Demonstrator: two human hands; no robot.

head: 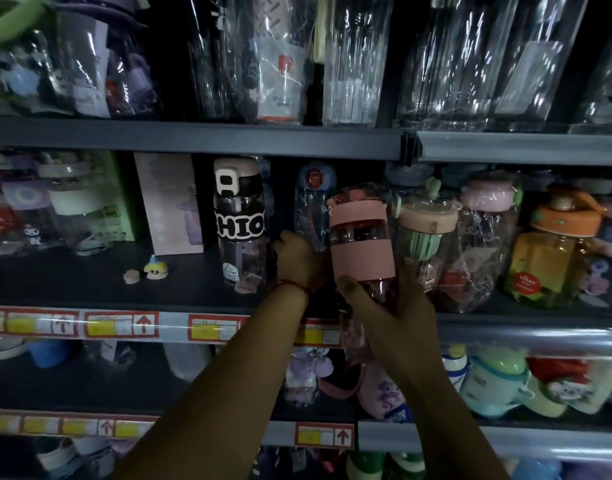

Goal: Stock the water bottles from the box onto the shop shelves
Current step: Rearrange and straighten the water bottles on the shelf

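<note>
My right hand (391,306) grips the base of a pink bottle (361,237) with a pink lid and sleeve, wrapped in clear plastic. The bottle is tilted slightly left at the front of the middle shelf (90,282). My left hand (299,259), with a red thread at the wrist, reaches into the shelf and holds the lower part of a clear bottle with a blue cap (313,206) behind the pink one. Its fingers are hidden behind the bottles. The box is out of sight.
A dark bottle with a white label (240,223) stands left of my hands, a green-sleeved bottle (424,230) and an orange-lidded one (554,247) to the right. A pink carton (167,202) and two small figurines (148,270) lie further left. Shelves above and below hold wrapped bottles.
</note>
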